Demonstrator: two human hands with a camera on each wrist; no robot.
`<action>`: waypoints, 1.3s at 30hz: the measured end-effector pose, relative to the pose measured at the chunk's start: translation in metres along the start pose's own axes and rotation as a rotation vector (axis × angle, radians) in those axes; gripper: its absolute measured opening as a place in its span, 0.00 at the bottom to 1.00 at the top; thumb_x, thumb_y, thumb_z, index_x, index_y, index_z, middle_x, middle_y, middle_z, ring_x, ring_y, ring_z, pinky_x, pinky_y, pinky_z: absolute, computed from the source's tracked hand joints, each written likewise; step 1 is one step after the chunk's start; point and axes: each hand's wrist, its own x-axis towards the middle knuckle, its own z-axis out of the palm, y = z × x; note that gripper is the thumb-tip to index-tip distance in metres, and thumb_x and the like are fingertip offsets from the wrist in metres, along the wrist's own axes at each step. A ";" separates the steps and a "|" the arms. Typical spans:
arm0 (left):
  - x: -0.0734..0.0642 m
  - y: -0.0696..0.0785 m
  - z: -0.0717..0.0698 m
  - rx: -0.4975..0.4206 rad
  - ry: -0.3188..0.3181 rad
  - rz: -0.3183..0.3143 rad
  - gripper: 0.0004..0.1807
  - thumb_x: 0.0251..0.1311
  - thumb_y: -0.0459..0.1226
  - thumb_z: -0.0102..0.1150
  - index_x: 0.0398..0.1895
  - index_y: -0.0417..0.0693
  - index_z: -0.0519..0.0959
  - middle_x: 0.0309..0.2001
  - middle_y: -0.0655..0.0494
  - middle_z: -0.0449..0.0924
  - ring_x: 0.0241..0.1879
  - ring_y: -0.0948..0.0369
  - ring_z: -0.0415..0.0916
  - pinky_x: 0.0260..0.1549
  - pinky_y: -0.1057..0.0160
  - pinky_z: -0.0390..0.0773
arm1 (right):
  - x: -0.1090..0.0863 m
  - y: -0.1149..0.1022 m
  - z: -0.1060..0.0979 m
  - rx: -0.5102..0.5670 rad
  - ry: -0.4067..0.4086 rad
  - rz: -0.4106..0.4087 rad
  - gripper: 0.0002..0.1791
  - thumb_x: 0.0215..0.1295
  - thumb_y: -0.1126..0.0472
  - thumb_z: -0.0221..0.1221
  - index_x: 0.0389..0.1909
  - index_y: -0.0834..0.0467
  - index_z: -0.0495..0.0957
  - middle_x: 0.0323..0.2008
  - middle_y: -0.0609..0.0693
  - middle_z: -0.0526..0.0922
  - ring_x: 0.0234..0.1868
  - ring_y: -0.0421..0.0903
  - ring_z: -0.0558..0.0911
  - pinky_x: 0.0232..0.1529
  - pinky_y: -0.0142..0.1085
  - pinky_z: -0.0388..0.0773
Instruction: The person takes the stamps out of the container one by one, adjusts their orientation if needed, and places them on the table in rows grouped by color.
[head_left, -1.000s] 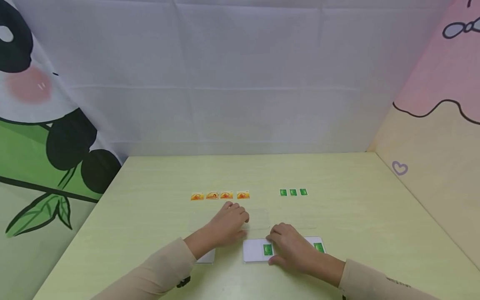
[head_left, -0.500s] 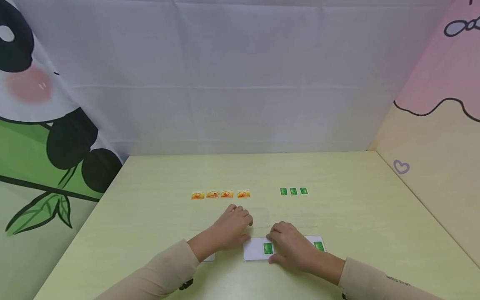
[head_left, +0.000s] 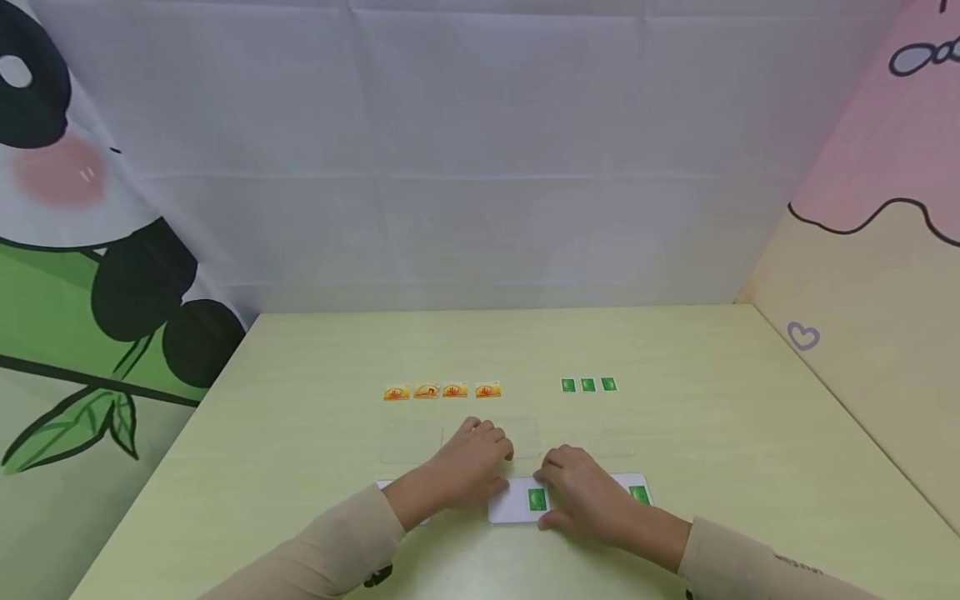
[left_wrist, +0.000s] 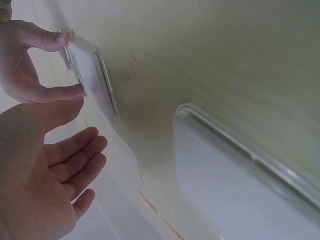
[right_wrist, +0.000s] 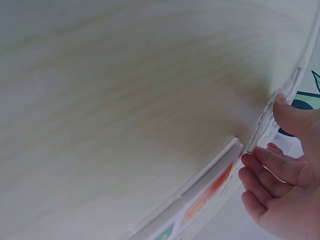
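Observation:
My right hand [head_left: 588, 500] spans a flat white card in a clear plastic case [head_left: 510, 502], with thumb and forefinger at its two long edges. A small green stamp [head_left: 537, 500] shows on that card beside my fingertips. My left hand [head_left: 467, 467] hovers at the card's left end, fingers loosely bent around nothing. In the left wrist view its thumb tip overlaps the right hand's finger [left_wrist: 65, 93] near the case. Another white case [left_wrist: 235, 175] lies partly behind my left forearm. A third white case [head_left: 628, 482], with green and orange stamps, extends behind my right hand.
Several orange stamps [head_left: 426, 391] lie in a row farther back on the table [head_left: 300, 417]. Three small green stamps [head_left: 588, 385] line up to their right. Thin clear plastic covers [head_left: 410, 442] lie flat between the stamps and the cases. A white cloth [head_left: 495, 167] backs the table.
My left hand has shifted right and slightly nearer, to the left end of the white card. The right hand has stayed in place.

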 end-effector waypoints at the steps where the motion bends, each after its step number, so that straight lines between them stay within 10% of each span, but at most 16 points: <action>1: 0.001 0.001 0.000 0.003 -0.001 -0.002 0.15 0.58 0.47 0.63 0.46 0.53 0.79 0.44 0.61 0.80 0.45 0.63 0.70 0.55 0.59 0.65 | 0.000 0.001 0.000 -0.004 0.003 -0.006 0.27 0.49 0.44 0.70 0.45 0.59 0.82 0.41 0.46 0.81 0.44 0.41 0.75 0.52 0.39 0.74; 39: 0.046 0.021 0.001 0.044 0.010 -0.052 0.18 0.57 0.54 0.61 0.37 0.51 0.81 0.33 0.62 0.78 0.36 0.64 0.66 0.51 0.60 0.65 | 0.021 0.051 -0.018 -0.027 0.004 -0.114 0.27 0.49 0.45 0.70 0.44 0.59 0.82 0.40 0.47 0.81 0.43 0.41 0.75 0.52 0.38 0.74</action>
